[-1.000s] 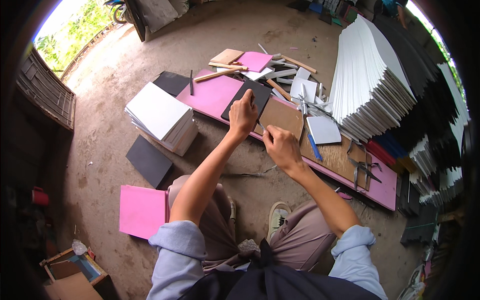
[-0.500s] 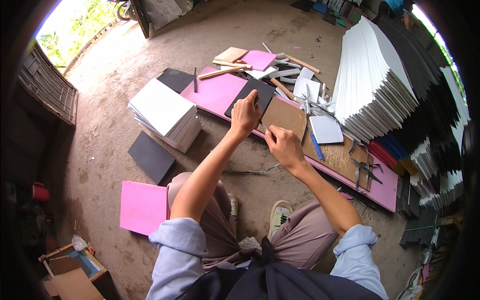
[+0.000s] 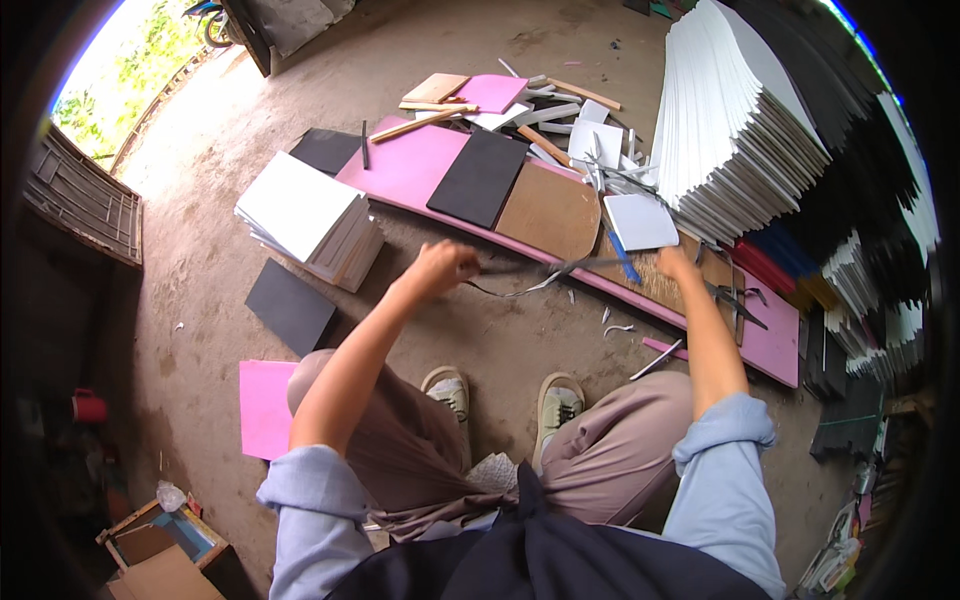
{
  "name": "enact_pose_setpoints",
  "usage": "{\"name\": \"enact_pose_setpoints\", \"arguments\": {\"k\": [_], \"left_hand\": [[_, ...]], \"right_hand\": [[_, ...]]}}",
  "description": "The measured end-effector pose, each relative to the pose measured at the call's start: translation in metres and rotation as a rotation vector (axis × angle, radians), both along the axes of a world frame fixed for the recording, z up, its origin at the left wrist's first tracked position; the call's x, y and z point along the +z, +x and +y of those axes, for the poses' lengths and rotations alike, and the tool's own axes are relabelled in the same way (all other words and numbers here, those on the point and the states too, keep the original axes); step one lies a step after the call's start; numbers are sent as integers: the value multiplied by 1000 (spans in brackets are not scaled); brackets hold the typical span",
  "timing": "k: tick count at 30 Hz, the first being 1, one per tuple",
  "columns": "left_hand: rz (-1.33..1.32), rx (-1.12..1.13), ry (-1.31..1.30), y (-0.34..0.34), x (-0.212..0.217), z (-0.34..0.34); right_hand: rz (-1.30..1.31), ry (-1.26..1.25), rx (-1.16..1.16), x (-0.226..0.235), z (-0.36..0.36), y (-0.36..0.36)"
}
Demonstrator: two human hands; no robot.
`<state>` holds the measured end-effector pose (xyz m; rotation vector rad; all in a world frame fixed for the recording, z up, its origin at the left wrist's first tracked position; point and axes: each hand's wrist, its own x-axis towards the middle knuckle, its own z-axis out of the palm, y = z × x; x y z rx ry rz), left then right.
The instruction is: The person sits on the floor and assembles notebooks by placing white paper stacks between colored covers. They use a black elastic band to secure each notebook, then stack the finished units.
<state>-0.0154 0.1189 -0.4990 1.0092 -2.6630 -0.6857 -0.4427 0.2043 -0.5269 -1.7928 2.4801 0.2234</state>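
My left hand (image 3: 440, 268) is closed on one end of a thin dark strip (image 3: 582, 265), in front of the long pink board. Over the board's right part, my right hand (image 3: 678, 262) is also closed, at the strip's other end, its fingertips partly hidden. The strip is pulled out sideways between them, blurred, with a slack loop hanging near its middle. Beyond the hands, a black sheet (image 3: 478, 180) and a brown board (image 3: 550, 212) lie on the pink board (image 3: 400, 170). A white pad (image 3: 640, 222) and a slim blue tool (image 3: 622, 257) rest near my right hand.
A stack of white sheets (image 3: 305, 215) stands left, with a dark sheet (image 3: 290, 306) and pink sheets (image 3: 266, 408) nearer me. Tall white sheets (image 3: 725, 130) rise at right. Offcuts (image 3: 560, 112) are heaped behind the board; dark strips (image 3: 738, 300) lie on its right end.
My hands have moved from close together at the black sheet to wide apart and nearer me, left hand leftward, right hand rightward. The dark strip now stretches between them.
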Motion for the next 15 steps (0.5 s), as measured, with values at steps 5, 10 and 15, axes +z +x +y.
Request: {"name": "enact_pose_setpoints", "arguments": {"k": [5,10,15], "left_hand": [[-183,-3,-8,4,-3,4],[-129,93,142,-14,-20,-25],[-236,-14,104,-46,-17,-26]], "right_hand": [[-101,218,-94,-20,-34,34],[-363,153,-127,-37,-93,60],[-415,27,-341,-81,-102,85]]}}
